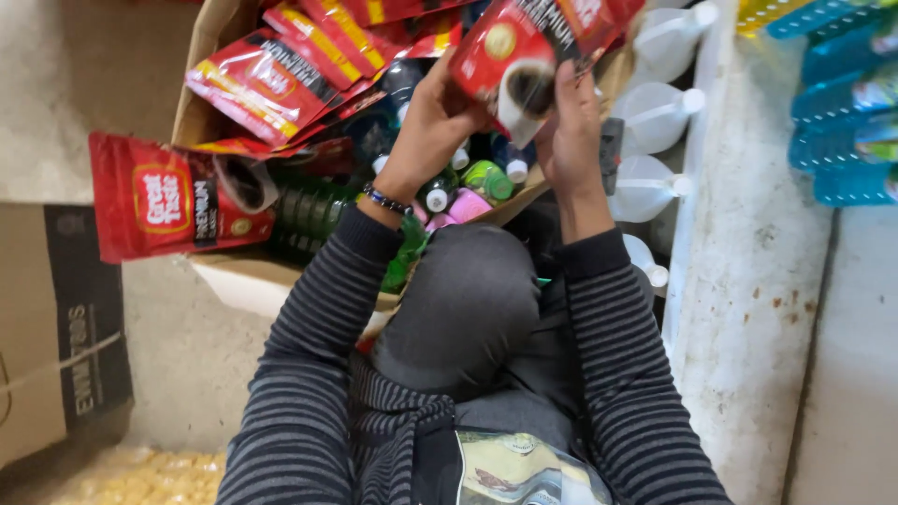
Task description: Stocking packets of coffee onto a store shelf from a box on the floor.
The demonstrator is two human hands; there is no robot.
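Observation:
Both my hands hold one red coffee pouch (pixel 524 51) with a cup picture, raised over an open cardboard box (pixel 210 112). My left hand (pixel 435 122) grips its lower left edge; a beaded bracelet sits on that wrist. My right hand (pixel 571 126) clasps its lower right side. More red pouches (pixel 271 79) lie piled in the box, and one (pixel 173 196) hangs over the box's left flap. Small capped bottles (pixel 468 187) in green, pink and dark colours stand in the box beneath my hands.
White plastic jugs (pixel 655 117) stand in a row right of the box against a white ledge (pixel 758 262). Blue packaged items (pixel 847 112) fill the top right. A flat brown carton (pixel 56 327) lies at left. My bent knee (pixel 463 299) is just below the box.

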